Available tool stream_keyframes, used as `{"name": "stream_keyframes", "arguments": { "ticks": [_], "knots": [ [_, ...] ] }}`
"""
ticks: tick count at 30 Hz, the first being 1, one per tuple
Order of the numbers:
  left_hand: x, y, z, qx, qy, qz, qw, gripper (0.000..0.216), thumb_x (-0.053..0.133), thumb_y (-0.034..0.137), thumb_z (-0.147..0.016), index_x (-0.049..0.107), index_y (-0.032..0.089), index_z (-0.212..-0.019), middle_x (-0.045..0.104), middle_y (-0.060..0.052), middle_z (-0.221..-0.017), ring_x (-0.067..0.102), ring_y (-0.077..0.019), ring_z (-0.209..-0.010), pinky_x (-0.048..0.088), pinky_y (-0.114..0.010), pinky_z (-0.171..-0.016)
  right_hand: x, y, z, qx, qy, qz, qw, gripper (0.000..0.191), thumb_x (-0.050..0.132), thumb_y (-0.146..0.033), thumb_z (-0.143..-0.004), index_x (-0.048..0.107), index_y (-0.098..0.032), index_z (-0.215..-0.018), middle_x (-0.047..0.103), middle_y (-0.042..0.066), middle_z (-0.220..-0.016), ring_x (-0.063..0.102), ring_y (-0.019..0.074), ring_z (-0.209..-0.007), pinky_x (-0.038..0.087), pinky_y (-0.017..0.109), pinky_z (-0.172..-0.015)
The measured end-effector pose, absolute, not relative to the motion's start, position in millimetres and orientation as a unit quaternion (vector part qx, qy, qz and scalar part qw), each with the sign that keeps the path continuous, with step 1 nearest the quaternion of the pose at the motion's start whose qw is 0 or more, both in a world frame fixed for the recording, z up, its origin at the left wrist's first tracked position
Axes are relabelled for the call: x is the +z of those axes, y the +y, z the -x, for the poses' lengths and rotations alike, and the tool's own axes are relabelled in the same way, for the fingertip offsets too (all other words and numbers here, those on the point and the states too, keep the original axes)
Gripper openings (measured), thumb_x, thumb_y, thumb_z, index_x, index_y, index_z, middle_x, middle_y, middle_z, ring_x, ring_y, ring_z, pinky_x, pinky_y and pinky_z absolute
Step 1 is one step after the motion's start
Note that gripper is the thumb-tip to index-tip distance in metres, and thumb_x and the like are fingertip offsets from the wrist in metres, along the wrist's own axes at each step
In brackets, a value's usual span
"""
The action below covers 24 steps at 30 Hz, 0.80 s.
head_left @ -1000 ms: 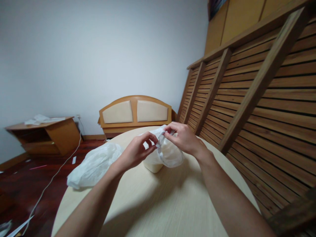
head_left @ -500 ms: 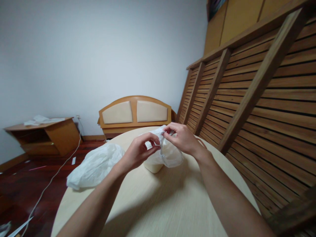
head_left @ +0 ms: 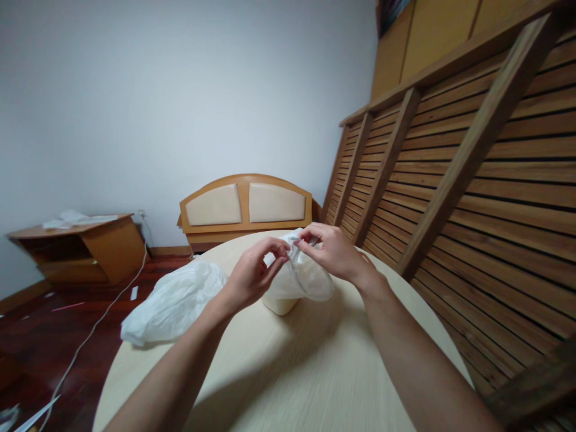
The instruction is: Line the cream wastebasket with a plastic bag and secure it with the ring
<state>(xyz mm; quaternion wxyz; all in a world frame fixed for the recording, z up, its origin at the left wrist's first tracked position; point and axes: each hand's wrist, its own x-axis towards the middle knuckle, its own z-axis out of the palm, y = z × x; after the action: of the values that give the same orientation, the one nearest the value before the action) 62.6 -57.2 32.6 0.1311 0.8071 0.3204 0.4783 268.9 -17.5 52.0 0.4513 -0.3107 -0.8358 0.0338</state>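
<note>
A thin white plastic bag [head_left: 310, 281] hangs between my hands above the table. My left hand [head_left: 254, 270] pinches its gathered edge from the left, thumb and forefinger almost together. On the other side, my right hand [head_left: 330, 249] grips the bag's top with thumb and fingers. Beneath the bag stands a cream-coloured container [head_left: 281, 305] with rounded corners; the bag and my hands hide most of it. A second crumpled white plastic bag [head_left: 175, 303] lies on the table to the left of my left hand.
The round pale wooden table [head_left: 288, 372] fills the foreground. Behind it is a padded headboard [head_left: 245, 204]. A slatted wooden frame [head_left: 450, 180] leans along the right. To the left stand a low desk [head_left: 108, 246] and a white cable [head_left: 96, 324] crossing the floor.
My left fingers have shifted slightly up and closer to my right hand. The bag's edge between them has been drawn up a little; the container and other bag stay put.
</note>
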Motion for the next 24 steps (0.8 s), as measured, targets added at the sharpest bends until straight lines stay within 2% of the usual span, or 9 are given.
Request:
{"name": "stream_keyframes", "arguments": {
  "ticks": [2, 7, 12, 16, 20, 24],
  "knots": [
    [33.3, -55.5, -59.5, 0.517, 0.333, -0.771, 0.168, 0.016, 0.054, 0.034, -0.095, 0.052, 0.019, -0.09, 0.067, -0.009, -0.103, 0.062, -0.0147, -0.081, 0.043, -0.017, -0.051, 52.8, -16.4, -272.0, 0.037, -0.832, 0.321, 0.45, 0.009, 0.065, -0.023, -0.088, 0.071, -0.017, -0.086, 0.072, 0.003, -0.083, 0.065, 0.0149, -0.075, 0.048, 0.026, -0.07],
    [36.0, -43.5, -50.4, 0.644, 0.345, -0.648, 0.216, 0.023, 0.063, 0.039, -0.087, 0.048, 0.021, -0.09, 0.057, 0.0, -0.081, 0.054, -0.0118, -0.066, 0.044, -0.015, -0.043, 55.7, -14.9, -281.3, 0.059, -0.82, 0.336, 0.46, 0.015, 0.066, -0.031, -0.088, 0.073, -0.018, -0.085, 0.073, 0.004, -0.085, 0.065, 0.0157, -0.076, 0.05, 0.027, -0.068],
    [41.3, -32.6, -35.0, 0.73, 0.358, -0.53, 0.24, 0.032, 0.07, 0.04, -0.077, 0.047, 0.021, -0.09, 0.051, 0.006, -0.067, 0.048, -0.0091, -0.053, 0.045, -0.016, -0.043, 54.9, -3.9, -300.2, 0.099, -0.768, 0.381, 0.505, 0.024, 0.069, -0.04, -0.084, 0.074, -0.017, -0.092, 0.074, 0.006, -0.087, 0.065, 0.0161, -0.071, 0.051, 0.027, -0.064],
    [44.7, -24.8, -20.4, 0.78, 0.376, -0.436, 0.245, 0.03, 0.067, 0.036, -0.075, 0.048, 0.021, -0.093, 0.054, 0.006, -0.067, 0.051, -0.0092, -0.053, 0.044, -0.017, -0.047, 50.3, 15.9, -325.3, 0.143, -0.7, 0.407, 0.569, 0.037, 0.072, -0.049, -0.079, 0.074, -0.015, -0.093, 0.075, 0.009, -0.089, 0.066, 0.0185, -0.075, 0.053, 0.029, -0.067],
    [45.3, -14.7, -5.5, 0.794, 0.397, -0.399, 0.229, 0.031, 0.063, 0.035, -0.074, 0.048, 0.021, -0.098, 0.052, 0.006, -0.067, 0.047, -0.0085, -0.051, 0.038, -0.017, -0.047, 41.7, 34.4, -349.6, 0.199, -0.618, 0.425, 0.631, 0.051, 0.076, -0.062, -0.07, 0.074, -0.015, -0.091, 0.074, 0.01, -0.089, 0.066, 0.0206, -0.079, 0.055, 0.032, -0.071],
    [44.3, -8.3, 6.4, 0.78, 0.422, -0.399, 0.231, 0.037, 0.063, 0.039, -0.072, 0.051, 0.02, -0.102, 0.053, 0.005, -0.073, 0.049, -0.0102, -0.056, 0.035, -0.019, -0.05, 31.7, 38.9, -365.1, 0.22, -0.624, 0.45, 0.6, 0.056, 0.08, -0.059, -0.067, 0.074, -0.014, -0.1, 0.073, 0.009, -0.092, 0.066, 0.0184, -0.077, 0.054, 0.029, -0.069]
  ]
}}
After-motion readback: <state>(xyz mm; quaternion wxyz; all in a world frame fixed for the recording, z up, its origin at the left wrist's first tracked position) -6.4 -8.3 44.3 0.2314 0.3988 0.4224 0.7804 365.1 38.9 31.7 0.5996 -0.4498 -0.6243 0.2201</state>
